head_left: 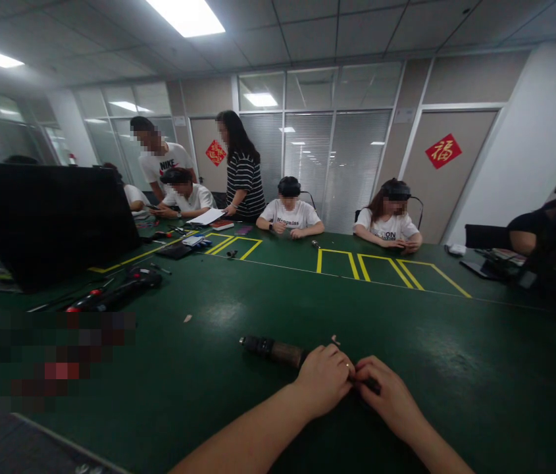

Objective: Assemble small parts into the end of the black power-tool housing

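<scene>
Just in front of me, a dark tool with a round body, like an electric screwdriver [278, 350], lies on the green tabletop with its metal tip to the left. My left hand [326, 378] is closed over its right end, and a ring shows on one finger. Against it, my right hand [381, 388] is bent with thumb and fingers pinched together at that same end. Whatever sits between those fingertips is hidden. A small pale scrap [335, 340] shows just beyond my left hand.
A black and red power tool [129, 286] and other tools lie at the left, near a black monitor [50, 217]. Another pale scrap [187, 318] lies mid-table. Yellow tape outlines [337, 251] mark the far side, where several people sit or stand.
</scene>
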Action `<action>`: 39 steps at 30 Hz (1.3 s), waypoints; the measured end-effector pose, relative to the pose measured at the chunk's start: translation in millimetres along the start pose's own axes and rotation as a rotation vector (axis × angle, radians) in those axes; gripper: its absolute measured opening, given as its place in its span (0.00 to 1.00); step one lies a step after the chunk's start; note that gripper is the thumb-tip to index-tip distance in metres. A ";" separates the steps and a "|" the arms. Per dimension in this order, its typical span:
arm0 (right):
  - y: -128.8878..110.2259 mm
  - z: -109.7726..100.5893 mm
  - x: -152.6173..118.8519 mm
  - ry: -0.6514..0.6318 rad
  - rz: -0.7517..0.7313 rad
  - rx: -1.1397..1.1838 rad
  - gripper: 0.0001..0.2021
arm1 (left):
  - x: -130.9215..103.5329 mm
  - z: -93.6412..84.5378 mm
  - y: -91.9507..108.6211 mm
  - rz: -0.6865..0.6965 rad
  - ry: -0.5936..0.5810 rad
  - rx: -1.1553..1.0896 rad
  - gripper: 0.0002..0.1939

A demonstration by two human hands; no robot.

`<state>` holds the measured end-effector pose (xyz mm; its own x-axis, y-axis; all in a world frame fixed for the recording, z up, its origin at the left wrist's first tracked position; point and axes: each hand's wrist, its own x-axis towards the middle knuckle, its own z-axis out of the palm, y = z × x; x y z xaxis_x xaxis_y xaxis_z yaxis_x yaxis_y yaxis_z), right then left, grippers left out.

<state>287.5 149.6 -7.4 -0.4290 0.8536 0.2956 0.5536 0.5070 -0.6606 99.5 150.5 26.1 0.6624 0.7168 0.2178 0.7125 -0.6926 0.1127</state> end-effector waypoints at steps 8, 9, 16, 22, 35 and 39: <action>-0.2 -0.7 -1.8 -0.001 -0.020 0.013 0.09 | -2.1 -0.1 -4.8 -0.031 0.055 -0.139 0.06; 0.0 -0.9 -1.8 -0.004 -0.024 0.017 0.09 | -1.9 0.1 -5.1 -0.028 0.055 -0.134 0.07; -1.2 -4.0 -1.9 -0.005 -0.021 -0.012 0.09 | -1.7 -2.9 -5.5 0.039 0.020 -0.029 0.08; -5.2 -5.0 -3.0 -0.019 -0.029 -0.049 0.07 | 0.6 -3.0 -0.8 0.023 0.005 0.012 0.07; -1.4 -2.1 -0.9 -0.037 -0.038 0.004 0.10 | 1.2 4.1 1.9 -0.050 0.072 0.049 0.09; -2.1 -1.8 -1.0 -0.021 -0.027 0.021 0.10 | -0.6 1.9 0.8 -0.015 0.074 0.050 0.08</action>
<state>288.0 147.9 -5.1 -0.4584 0.8370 0.2988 0.5271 0.5267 -0.6669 100.1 149.6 24.2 0.6338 0.7180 0.2877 0.7342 -0.6755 0.0685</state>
